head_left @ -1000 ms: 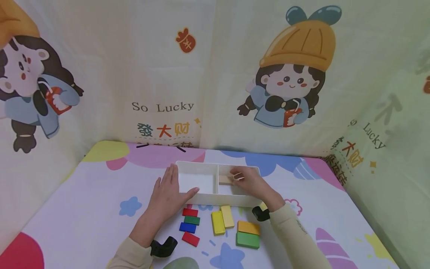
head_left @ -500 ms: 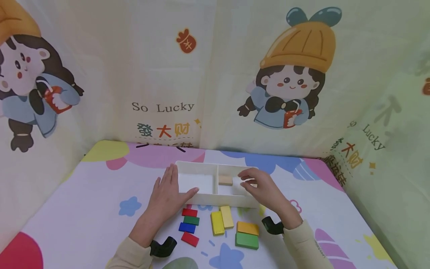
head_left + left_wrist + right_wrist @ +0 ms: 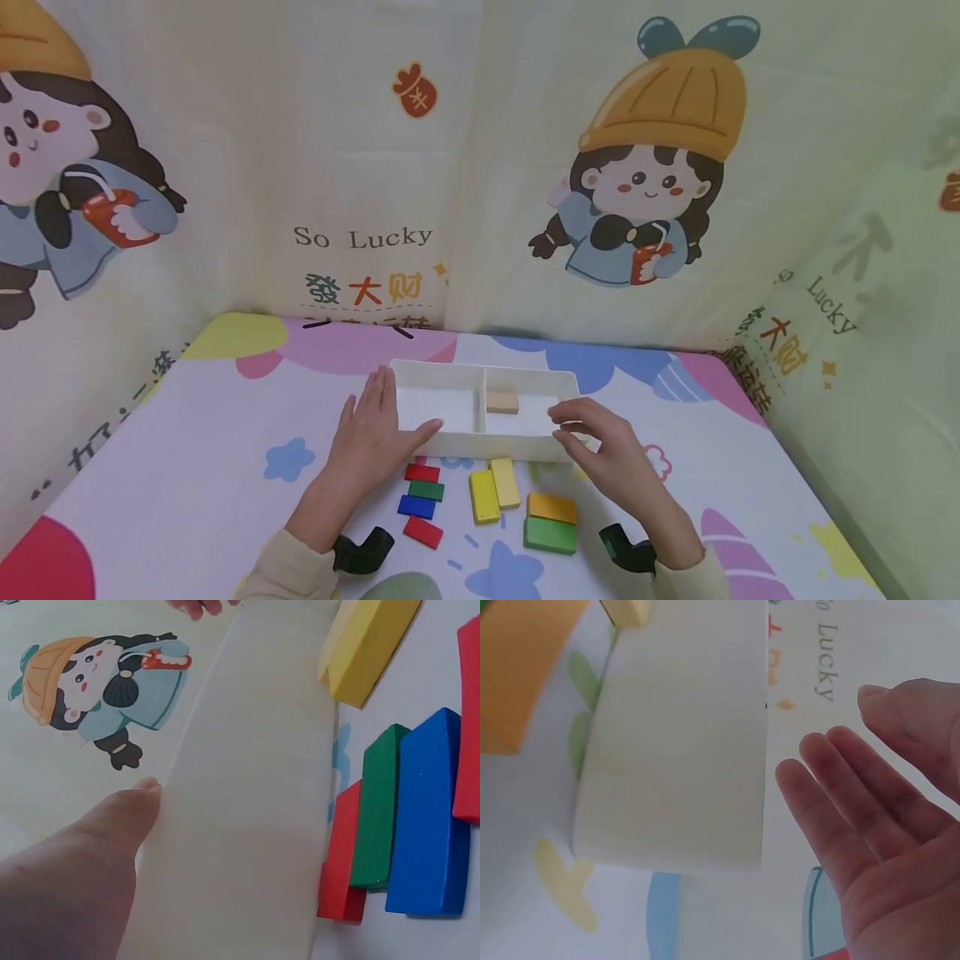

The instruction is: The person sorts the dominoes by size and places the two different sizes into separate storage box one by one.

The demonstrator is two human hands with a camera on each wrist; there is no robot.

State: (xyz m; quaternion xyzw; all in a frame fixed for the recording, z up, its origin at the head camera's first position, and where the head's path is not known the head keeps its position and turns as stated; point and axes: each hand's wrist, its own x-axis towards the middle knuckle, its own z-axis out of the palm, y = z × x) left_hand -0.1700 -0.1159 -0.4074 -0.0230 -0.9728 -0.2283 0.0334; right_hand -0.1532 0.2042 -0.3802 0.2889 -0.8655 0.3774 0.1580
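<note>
Colored blocks [image 3: 416,507] lie lower center on the tabletop [image 3: 225,467], apparently for easy reach; beyond, the straight-fingered left hand [image 3: 369,433] likely steadies a white box [image 3: 480,444], while the right hand [image 3: 609,446], grip empty and loosely parted, hangs by its right end; a wooden block [image 3: 502,402] sits mid-frame, in the right compartment.

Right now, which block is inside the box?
The tan block, in the right compartment of the white box. The other blocks in view all lie outside, on the table.
</note>
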